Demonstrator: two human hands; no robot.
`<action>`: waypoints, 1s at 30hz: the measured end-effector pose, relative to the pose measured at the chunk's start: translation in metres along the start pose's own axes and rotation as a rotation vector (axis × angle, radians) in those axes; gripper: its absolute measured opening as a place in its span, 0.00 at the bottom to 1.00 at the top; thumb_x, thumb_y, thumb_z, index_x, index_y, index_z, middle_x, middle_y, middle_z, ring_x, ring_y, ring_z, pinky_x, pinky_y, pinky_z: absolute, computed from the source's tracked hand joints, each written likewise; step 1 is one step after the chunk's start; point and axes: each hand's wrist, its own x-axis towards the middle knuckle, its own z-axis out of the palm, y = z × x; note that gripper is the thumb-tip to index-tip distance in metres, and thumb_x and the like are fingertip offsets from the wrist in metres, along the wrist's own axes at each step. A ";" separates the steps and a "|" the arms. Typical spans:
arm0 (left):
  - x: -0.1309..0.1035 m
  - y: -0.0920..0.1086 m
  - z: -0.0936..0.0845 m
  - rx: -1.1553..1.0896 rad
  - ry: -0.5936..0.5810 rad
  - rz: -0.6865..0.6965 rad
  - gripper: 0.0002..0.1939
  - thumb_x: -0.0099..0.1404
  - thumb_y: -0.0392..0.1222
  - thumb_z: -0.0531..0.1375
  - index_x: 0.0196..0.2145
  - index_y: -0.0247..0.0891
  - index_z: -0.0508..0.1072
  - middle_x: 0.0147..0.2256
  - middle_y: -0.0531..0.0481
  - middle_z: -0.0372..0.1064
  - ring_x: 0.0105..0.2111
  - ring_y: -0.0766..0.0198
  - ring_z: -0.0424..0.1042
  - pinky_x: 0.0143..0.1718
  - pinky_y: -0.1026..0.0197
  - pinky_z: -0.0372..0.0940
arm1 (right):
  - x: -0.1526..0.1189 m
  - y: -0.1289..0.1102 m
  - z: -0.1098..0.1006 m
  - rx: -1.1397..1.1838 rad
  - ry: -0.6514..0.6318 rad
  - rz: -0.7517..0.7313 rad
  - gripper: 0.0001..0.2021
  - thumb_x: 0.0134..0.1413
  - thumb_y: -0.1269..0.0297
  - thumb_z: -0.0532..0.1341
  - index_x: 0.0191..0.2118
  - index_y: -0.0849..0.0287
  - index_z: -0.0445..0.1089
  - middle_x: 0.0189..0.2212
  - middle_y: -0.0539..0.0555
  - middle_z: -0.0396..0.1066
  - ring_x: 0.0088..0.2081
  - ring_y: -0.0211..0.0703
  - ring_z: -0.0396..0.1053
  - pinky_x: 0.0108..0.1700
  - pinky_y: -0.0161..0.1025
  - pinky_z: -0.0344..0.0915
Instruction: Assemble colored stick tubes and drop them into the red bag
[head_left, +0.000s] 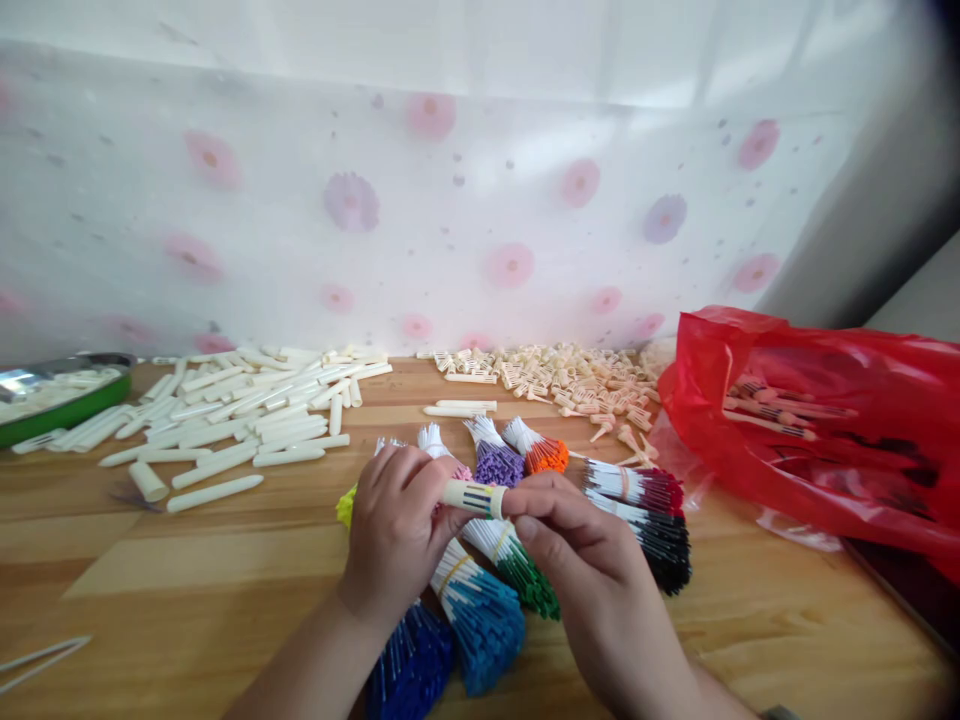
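Both bare forearms are in view. The left forearm (pixel 311 655) enters from seven o'clock, the right forearm (pixel 712 695) from five. The left hand (pixel 394 530) is observed back uppermost, fingers curled into a grip, knuckles toward twelve, thumb tucked beneath the index finger. The right hand (pixel 600 570) points toward ten o'clock, thumb and index finger drawn close; full contact between these fingertips cannot be confirmed. The hands lie near each other, not touching.
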 end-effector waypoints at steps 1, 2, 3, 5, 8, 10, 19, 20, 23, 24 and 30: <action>0.000 -0.001 0.000 0.003 0.005 0.003 0.15 0.66 0.49 0.52 0.34 0.36 0.71 0.28 0.46 0.63 0.31 0.57 0.60 0.33 0.56 0.56 | -0.001 0.001 0.000 0.060 -0.012 0.033 0.08 0.55 0.69 0.59 0.36 0.53 0.75 0.32 0.50 0.68 0.32 0.36 0.68 0.31 0.31 0.65; 0.000 -0.001 0.001 0.003 0.005 0.005 0.14 0.66 0.48 0.52 0.34 0.36 0.71 0.28 0.46 0.63 0.31 0.57 0.61 0.33 0.56 0.56 | -0.003 0.002 0.001 0.099 -0.025 0.053 0.08 0.55 0.69 0.59 0.37 0.52 0.75 0.33 0.50 0.68 0.33 0.36 0.68 0.32 0.31 0.65; 0.000 -0.002 0.001 0.005 0.004 0.003 0.13 0.66 0.46 0.52 0.34 0.35 0.71 0.29 0.46 0.63 0.31 0.57 0.61 0.33 0.56 0.56 | -0.004 0.003 0.000 0.119 -0.034 0.056 0.08 0.55 0.68 0.60 0.37 0.51 0.76 0.33 0.50 0.69 0.34 0.36 0.68 0.33 0.32 0.66; 0.000 -0.003 0.001 0.028 0.003 -0.011 0.11 0.66 0.43 0.53 0.32 0.35 0.70 0.28 0.46 0.63 0.31 0.57 0.61 0.33 0.56 0.56 | -0.005 0.003 -0.001 0.126 -0.039 0.042 0.09 0.54 0.69 0.60 0.39 0.50 0.76 0.34 0.51 0.69 0.36 0.37 0.68 0.37 0.33 0.66; -0.002 -0.004 0.002 0.063 0.016 -0.047 0.08 0.65 0.40 0.54 0.30 0.37 0.70 0.28 0.47 0.63 0.31 0.57 0.61 0.34 0.56 0.56 | -0.005 0.002 -0.001 0.180 -0.058 0.053 0.11 0.52 0.69 0.61 0.40 0.48 0.76 0.33 0.50 0.70 0.36 0.37 0.68 0.38 0.34 0.66; -0.003 -0.006 0.006 -0.013 0.030 -0.091 0.07 0.64 0.39 0.56 0.29 0.38 0.70 0.27 0.48 0.64 0.31 0.58 0.62 0.34 0.57 0.56 | -0.004 0.001 -0.002 0.233 -0.102 0.094 0.12 0.52 0.69 0.60 0.41 0.48 0.76 0.34 0.51 0.70 0.36 0.37 0.69 0.38 0.34 0.67; -0.002 -0.006 0.019 -0.730 -0.060 -0.476 0.16 0.62 0.50 0.57 0.23 0.37 0.66 0.23 0.55 0.62 0.23 0.67 0.61 0.27 0.65 0.58 | 0.011 -0.001 -0.031 -0.105 0.048 -0.178 0.10 0.56 0.70 0.58 0.41 0.51 0.74 0.33 0.51 0.70 0.36 0.39 0.68 0.38 0.36 0.66; -0.002 -0.007 0.018 -0.739 -0.053 -0.511 0.16 0.62 0.51 0.58 0.23 0.37 0.66 0.22 0.56 0.61 0.23 0.67 0.60 0.26 0.65 0.58 | 0.018 -0.002 -0.037 -0.169 0.053 -0.186 0.09 0.56 0.70 0.59 0.39 0.53 0.74 0.32 0.51 0.71 0.36 0.39 0.69 0.38 0.37 0.66; -0.002 -0.013 0.015 -0.734 0.002 -0.635 0.16 0.61 0.50 0.58 0.22 0.37 0.65 0.20 0.57 0.56 0.22 0.68 0.57 0.24 0.66 0.57 | 0.050 0.000 -0.056 -0.469 -0.038 -0.129 0.07 0.56 0.68 0.58 0.38 0.58 0.74 0.33 0.53 0.74 0.36 0.42 0.71 0.38 0.38 0.67; -0.003 -0.015 0.015 -0.730 0.022 -0.665 0.16 0.61 0.49 0.58 0.22 0.37 0.65 0.20 0.57 0.56 0.21 0.69 0.56 0.24 0.67 0.56 | 0.063 0.002 -0.062 -0.608 -0.121 -0.086 0.08 0.56 0.67 0.57 0.38 0.59 0.74 0.34 0.54 0.74 0.36 0.42 0.71 0.38 0.38 0.67; -0.009 -0.028 0.021 -0.760 0.163 -0.848 0.17 0.59 0.50 0.59 0.21 0.38 0.62 0.18 0.59 0.53 0.20 0.69 0.55 0.23 0.67 0.54 | 0.149 0.046 -0.061 -1.183 -0.591 0.123 0.08 0.59 0.69 0.56 0.40 0.60 0.73 0.40 0.55 0.74 0.42 0.42 0.71 0.46 0.41 0.66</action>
